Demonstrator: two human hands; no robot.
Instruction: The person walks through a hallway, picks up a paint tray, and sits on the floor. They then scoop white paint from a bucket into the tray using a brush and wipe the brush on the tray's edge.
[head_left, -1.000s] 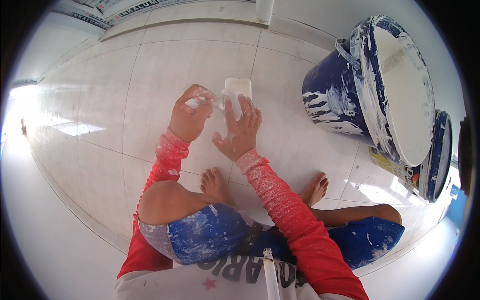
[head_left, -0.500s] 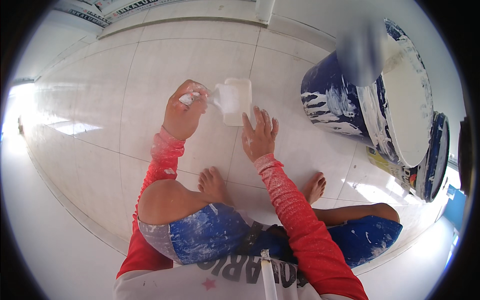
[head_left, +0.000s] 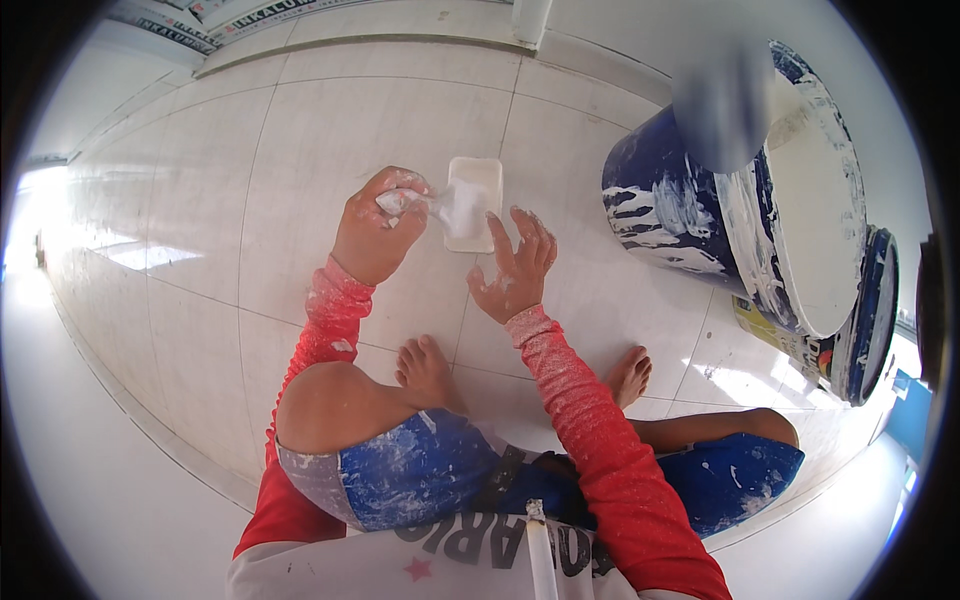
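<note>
My left hand (head_left: 378,225) is closed round the white-smeared handle of a putty knife (head_left: 458,207). Its flared white end lies over a small shallow rectangular tray (head_left: 473,170), pale and round-cornered, on the floor. White material on the blade and in the tray blends together, so the blade's edge is hard to make out. Beside the tray's near right corner is my right hand (head_left: 515,275), open with its fingers spread. Its index fingertip reaches the tray's right rim; I cannot tell whether it presses on it. White smears mark both hands.
On the right stands a large dark blue bucket (head_left: 660,190) streaked with white, its wide mouth showing white inside. A second tub (head_left: 868,320) stands behind it. Pale tiles (head_left: 350,120) cover the floor. My bare feet (head_left: 430,372) are close below the tray.
My left hand has shifted slightly right and down with the putty knife, its blade moving down across the tray. My right hand's thumb has spread outward and its index fingertip has come to the rim.
</note>
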